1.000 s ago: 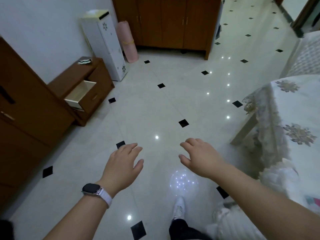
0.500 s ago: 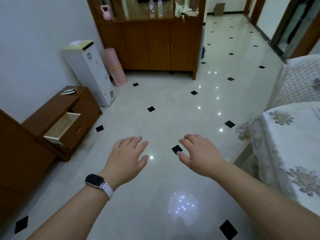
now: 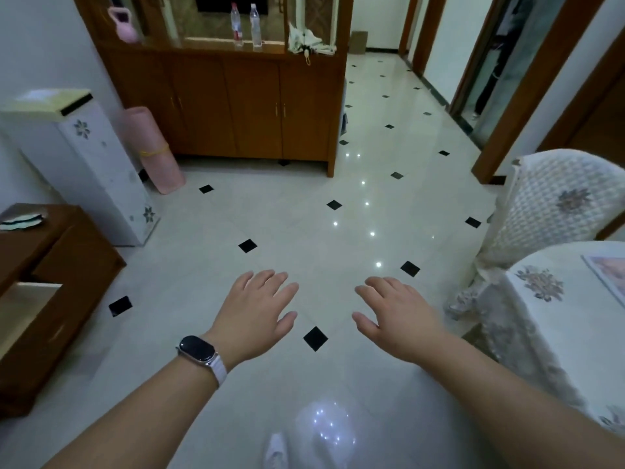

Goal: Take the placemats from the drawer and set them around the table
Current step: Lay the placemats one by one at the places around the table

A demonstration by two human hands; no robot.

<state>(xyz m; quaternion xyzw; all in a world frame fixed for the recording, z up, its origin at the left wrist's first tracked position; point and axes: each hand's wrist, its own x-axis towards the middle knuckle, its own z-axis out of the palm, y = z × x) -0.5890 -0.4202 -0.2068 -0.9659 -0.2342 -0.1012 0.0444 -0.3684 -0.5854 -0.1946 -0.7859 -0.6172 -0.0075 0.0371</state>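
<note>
Left hand [image 3: 252,311] hovering palm-down over tiled floor [image 3: 304,231], fingers spread, holding nothing; watch [image 3: 198,349] sitting on its wrist. Right hand [image 3: 397,316] hovering just right of left hand, fingers loosely spread, empty. Drawer [image 3: 28,308] standing open, well left of left hand; contents not showing. Table [image 3: 554,319] with floral cloth lying right of right hand, placemat [image 3: 608,277] lying on it at frame edge.

Glossy white floor [image 3: 304,214] with black diamond insets, brown wooden cabinet [image 3: 236,106], floral cream tablecloth [image 3: 548,319], pink rolled mat [image 3: 155,150]
</note>
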